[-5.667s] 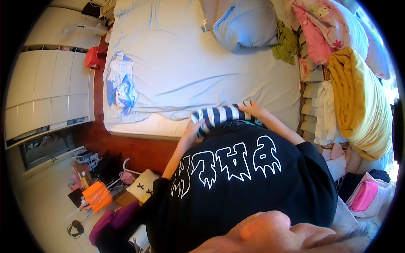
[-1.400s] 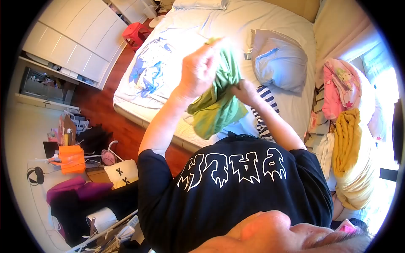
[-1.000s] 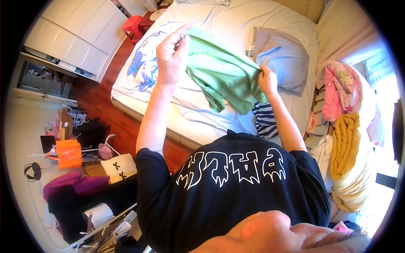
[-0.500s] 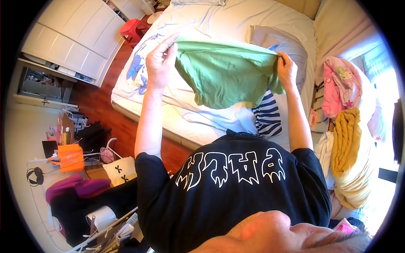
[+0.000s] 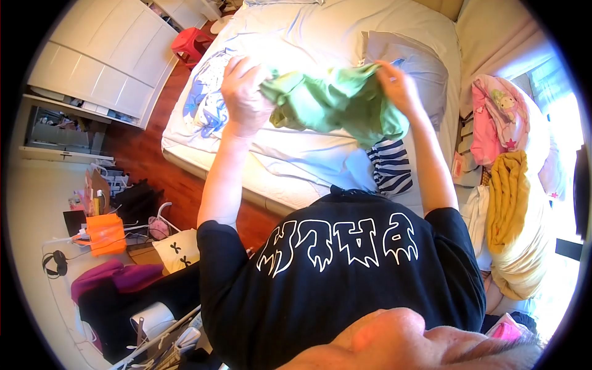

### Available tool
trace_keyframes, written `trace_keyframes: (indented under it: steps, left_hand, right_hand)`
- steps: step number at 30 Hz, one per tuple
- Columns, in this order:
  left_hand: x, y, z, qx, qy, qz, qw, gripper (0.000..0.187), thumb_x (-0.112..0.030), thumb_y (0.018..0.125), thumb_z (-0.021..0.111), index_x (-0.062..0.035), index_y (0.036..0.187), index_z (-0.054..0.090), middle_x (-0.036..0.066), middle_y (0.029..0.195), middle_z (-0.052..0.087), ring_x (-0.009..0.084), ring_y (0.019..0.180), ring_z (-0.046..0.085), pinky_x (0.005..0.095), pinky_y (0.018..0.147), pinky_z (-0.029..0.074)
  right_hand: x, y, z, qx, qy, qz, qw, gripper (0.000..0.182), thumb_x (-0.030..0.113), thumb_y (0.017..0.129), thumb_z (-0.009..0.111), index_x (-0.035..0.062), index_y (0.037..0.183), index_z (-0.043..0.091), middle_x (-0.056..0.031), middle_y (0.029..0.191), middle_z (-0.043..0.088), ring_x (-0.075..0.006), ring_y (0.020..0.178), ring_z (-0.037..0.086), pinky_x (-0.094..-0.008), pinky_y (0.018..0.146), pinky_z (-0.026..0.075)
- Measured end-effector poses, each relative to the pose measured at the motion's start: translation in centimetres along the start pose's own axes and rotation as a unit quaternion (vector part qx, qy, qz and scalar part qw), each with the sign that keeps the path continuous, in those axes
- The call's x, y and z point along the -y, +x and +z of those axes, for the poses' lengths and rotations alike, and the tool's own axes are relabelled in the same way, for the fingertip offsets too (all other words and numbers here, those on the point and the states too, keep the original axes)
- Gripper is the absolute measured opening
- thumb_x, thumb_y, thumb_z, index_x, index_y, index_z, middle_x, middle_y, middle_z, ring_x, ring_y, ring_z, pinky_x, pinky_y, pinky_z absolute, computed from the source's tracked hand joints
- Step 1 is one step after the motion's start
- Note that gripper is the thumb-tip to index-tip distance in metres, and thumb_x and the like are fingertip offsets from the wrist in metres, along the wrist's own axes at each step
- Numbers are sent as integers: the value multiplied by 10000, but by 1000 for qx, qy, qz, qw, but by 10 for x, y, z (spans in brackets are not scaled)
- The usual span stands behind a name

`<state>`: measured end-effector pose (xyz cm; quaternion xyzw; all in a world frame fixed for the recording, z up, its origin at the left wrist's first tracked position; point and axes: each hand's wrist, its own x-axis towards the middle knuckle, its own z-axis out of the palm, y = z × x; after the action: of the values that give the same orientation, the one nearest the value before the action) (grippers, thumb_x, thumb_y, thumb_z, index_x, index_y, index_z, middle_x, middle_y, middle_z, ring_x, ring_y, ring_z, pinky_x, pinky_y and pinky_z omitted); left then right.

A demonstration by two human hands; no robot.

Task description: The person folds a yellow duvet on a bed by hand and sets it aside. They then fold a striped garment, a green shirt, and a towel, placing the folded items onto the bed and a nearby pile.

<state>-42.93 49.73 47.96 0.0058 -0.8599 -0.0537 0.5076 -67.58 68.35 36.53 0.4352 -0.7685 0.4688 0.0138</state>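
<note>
A light green cloth, bunched and smeared by motion, is stretched between my two hands above the bed. On its left end my left hand is closed, fingers curled round the fabric. My right hand pinches the upper right corner, and the rest sags in folds between them. Below the cloth lies a black-and-white striped fabric. A blue-and-white patterned cloth is on the mattress to the left, near my left forearm.
Grey pillows lie at the bed's right side. Pink bedding and a folded mustard blanket are piled further right. A red stool stands beyond the bed's left edge. At lower left are an orange box and headphones.
The green cloth, spread wide before, is now gathered up and higher. My left hand has gone from fingers extended to a fist and moved right; my right hand has moved left and up.
</note>
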Motion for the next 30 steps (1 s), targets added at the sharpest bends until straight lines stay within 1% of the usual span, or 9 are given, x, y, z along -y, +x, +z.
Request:
trace_keyframes:
  steps: [7,13,16,19,21,23,25,29,30]
  left_hand:
    - [-35,-29,53,141,-149,-186,961,144,-3,626,627,-26,768,640,116,733,622,272,681,603,330,616,474]
    - [-13,-60,65,179,-166,-294,924,85,-9,708,632,-25,789,611,80,707,607,167,670,602,289,593,456]
    - [-1,-70,66,200,-470,-468,721,260,13,789,605,-12,1041,551,39,885,610,113,799,597,230,696,479]
    - [-17,-61,55,238,-544,-456,663,343,8,800,608,-13,1134,536,62,942,610,122,917,588,231,795,471]
    - [-11,-75,59,274,-547,-435,661,452,-45,766,673,-4,1192,527,80,1058,605,136,1011,565,269,876,454]
    - [-4,-101,76,359,-308,-257,843,548,-218,674,772,-42,1155,579,129,1019,650,192,961,617,302,816,489]
    - [-16,-106,85,581,-80,-299,752,361,-337,700,709,-132,996,676,141,905,670,270,883,634,324,795,483]
    - [4,-169,127,430,-311,-390,752,260,-235,826,591,-59,1007,655,139,942,667,228,914,629,356,818,488]
    - [2,-149,119,288,-510,-522,620,271,-208,859,540,-23,1037,628,141,987,653,226,936,621,357,832,491]
  right_hand:
    - [109,-57,49,245,-14,-32,969,422,330,858,586,-47,1048,581,-232,964,626,-362,933,613,-399,795,473]
    - [26,-58,72,167,63,42,983,237,81,759,517,9,962,617,-263,832,608,-394,819,611,-416,723,476]
    - [6,-57,68,170,101,63,978,272,68,755,505,26,997,623,-251,859,614,-391,825,614,-418,733,476]
    - [-14,-53,77,106,216,149,959,251,48,806,468,-3,993,627,-110,765,646,-220,696,619,-328,637,490]
    - [-8,-49,62,148,398,264,866,230,41,844,452,-13,997,616,-45,751,620,-150,679,593,-288,603,483]
    - [18,-47,43,153,411,285,852,216,41,869,449,-2,1014,603,-51,815,627,-149,733,604,-282,647,493]
    - [39,-47,35,187,548,296,760,202,46,877,459,-9,1015,596,-57,889,622,-139,805,602,-262,724,492]
    - [56,-45,18,218,526,211,795,191,67,884,485,-11,1029,580,-79,946,626,-125,864,586,-245,798,473]
    - [56,-42,7,234,466,157,839,252,141,862,570,-8,1065,573,-102,963,627,-142,877,581,-276,800,474]
